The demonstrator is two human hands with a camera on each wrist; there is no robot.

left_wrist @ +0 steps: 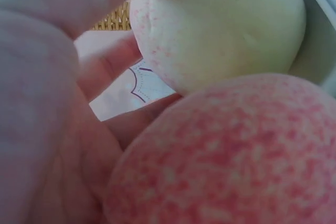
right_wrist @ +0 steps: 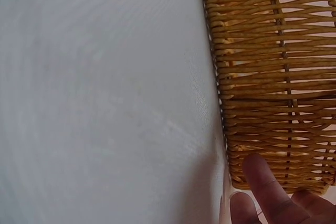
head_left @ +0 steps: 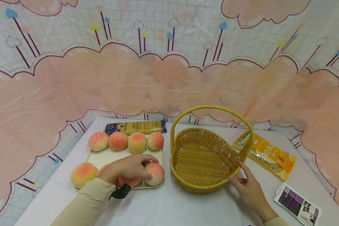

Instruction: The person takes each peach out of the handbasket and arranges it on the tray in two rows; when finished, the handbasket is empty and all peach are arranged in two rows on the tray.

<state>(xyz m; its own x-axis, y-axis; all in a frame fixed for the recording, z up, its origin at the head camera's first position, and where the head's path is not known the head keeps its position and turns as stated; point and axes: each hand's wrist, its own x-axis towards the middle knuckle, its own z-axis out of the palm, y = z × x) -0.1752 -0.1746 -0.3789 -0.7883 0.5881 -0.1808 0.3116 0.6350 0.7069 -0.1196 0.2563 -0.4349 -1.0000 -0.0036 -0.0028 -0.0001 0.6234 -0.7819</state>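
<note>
My left hand curls round a pink-speckled peach at the tray's front right corner. Thumb and fingers lie on opposite sides of the fruit, whose pale side shows in the left wrist view. Close against the palm sits another speckled peach. More peaches stand in a back row on the cream tray, and a yellow-orange one is at the front left. My right hand grips the right rim of the wicker basket, fingertips against its woven side in the right wrist view.
A blue-and-yellow pasta packet lies behind the tray. To the right of the basket is an orange food packet, partly behind the handle. A purple-and-white pouch lies at the front right of the white table.
</note>
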